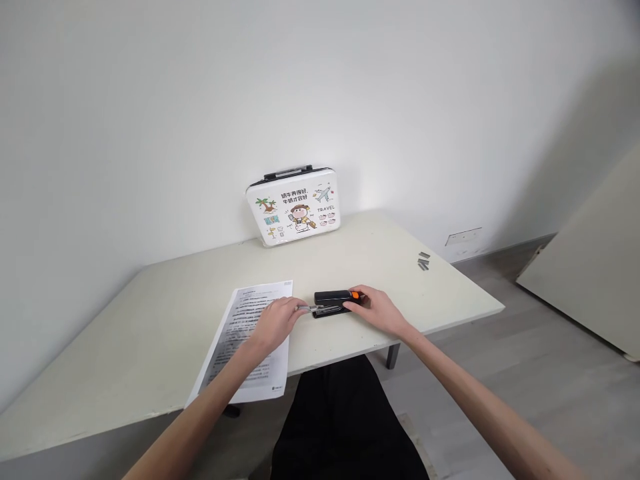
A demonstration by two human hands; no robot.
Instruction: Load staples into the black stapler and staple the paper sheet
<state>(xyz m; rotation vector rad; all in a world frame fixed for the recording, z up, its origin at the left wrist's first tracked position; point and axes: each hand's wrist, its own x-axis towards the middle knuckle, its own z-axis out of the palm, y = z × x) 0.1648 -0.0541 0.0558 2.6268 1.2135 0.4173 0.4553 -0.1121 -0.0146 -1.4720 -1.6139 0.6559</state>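
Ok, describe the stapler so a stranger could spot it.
On the pale table, find the white case at the back. Come toward the near edge: between the left hand and right hand, right of the printed sheet, lies the stapler. Its black body and orange patch set it apart from the printed sheet and small grey strips.

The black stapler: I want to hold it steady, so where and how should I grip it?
Probably take the black stapler by its end with the orange part, coming from the right, as the right hand does. The opposite end gapes, with metal parts exposed near the left hand, so a hold there looks less firm.
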